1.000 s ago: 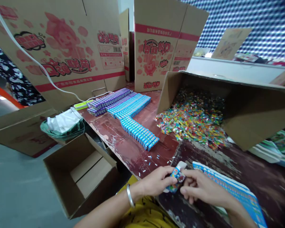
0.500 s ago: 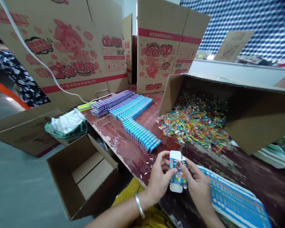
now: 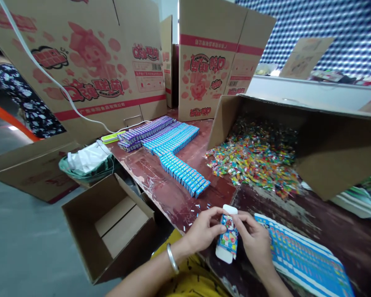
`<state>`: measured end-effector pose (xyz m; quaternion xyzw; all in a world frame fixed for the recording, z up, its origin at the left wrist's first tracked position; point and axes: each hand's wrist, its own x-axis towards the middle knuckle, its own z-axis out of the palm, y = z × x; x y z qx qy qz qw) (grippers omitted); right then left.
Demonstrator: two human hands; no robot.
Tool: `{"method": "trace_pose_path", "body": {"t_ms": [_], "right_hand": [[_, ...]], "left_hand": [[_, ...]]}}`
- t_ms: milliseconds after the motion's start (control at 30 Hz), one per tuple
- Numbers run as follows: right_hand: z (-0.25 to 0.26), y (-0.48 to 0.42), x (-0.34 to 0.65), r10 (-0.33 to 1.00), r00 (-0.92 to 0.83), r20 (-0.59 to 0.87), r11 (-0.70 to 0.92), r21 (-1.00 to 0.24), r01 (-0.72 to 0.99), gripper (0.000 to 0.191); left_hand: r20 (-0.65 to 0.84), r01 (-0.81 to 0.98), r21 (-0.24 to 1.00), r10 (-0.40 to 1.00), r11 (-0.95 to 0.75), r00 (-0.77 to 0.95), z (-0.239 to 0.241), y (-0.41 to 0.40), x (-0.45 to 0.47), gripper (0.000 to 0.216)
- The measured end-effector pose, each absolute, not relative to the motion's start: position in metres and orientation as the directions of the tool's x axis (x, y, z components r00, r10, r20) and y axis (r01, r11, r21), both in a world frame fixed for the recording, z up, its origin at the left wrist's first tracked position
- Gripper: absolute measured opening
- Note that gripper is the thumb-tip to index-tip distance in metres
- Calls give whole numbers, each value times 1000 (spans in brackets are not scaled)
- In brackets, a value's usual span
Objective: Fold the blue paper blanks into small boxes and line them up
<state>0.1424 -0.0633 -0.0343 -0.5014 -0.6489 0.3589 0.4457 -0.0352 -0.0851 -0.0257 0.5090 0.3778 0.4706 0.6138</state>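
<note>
A small printed carton [image 3: 227,240], blue with white end flaps, stands upright between both hands near the table's front edge. My left hand [image 3: 204,232] pinches its left side, a silver bangle on that wrist. My right hand [image 3: 255,241] grips its right side with fingers closed round it. Just right of the hands lies a fanned stack of flat blue carton blanks [image 3: 306,258]. A row of filled blue cartons [image 3: 185,175] lies on the table beyond the hands.
A big cardboard box on its side [image 3: 327,144] spills wrapped colourful candies [image 3: 253,163]. Purple and blue cartons [image 3: 157,134] lie in rows further back. An open empty box [image 3: 108,231] stands on the floor at left, beside a green-lined bin [image 3: 86,165]. Tall printed boxes [image 3: 89,70] stand behind. A person in patterned clothing [image 3: 27,107] is at far left.
The carton went from folded low in my hands to held upright, then dropped slightly lower with its top flap bent over. Both hands stayed on it.
</note>
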Motion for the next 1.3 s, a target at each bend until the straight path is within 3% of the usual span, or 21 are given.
{"method": "trace_pose_path", "body": {"t_ms": [133,300,400,533,667,867,1000,1100,1133,1233,1300], "right_hand": [[-35,-62,141,978,-112,178,202,-939,279,24],[-24,-62,132,981,12,196,192,-971,141,32],[-16,-58,128,980,-105,172,187,-970,158,23],[-11,-48,130,983,-166,83,103,-988,113,26],[-5,-39,137,967,-254,-37,12,-982,189,29],[-1,-29,143,962,-261,-81,-12,-967,255,35],[-1,-40,139,974,-225,16,89,-945,316,32],[2,-53,140,955,-292,53,158,-924,348,27],[3,-57,140,939,-341,50,185,-908,376,30],[7,-64,144,866,-492,87,363,-786,500,70],[9,-65,145,822,-554,133,484,-674,557,85]], "left_hand": [[27,-214,976,973,23,227,-26,-87,-34,36],[47,-286,958,987,-1,154,-20,-89,-29,35],[35,-334,942,990,14,140,-20,-89,-28,39],[49,-208,978,992,-24,117,-21,-88,-31,35],[91,-106,991,986,-76,143,-18,-89,-34,33],[86,-117,991,978,-64,192,-17,-89,-34,41],[73,-122,991,977,-49,202,-17,-90,-34,48],[80,-128,990,983,-59,166,-18,-89,-35,44],[80,-135,989,986,-60,148,-19,-88,-35,42],[74,-162,985,992,-57,102,-22,-84,-36,35],[78,-185,981,993,-61,84,-25,-82,-35,32]]}}
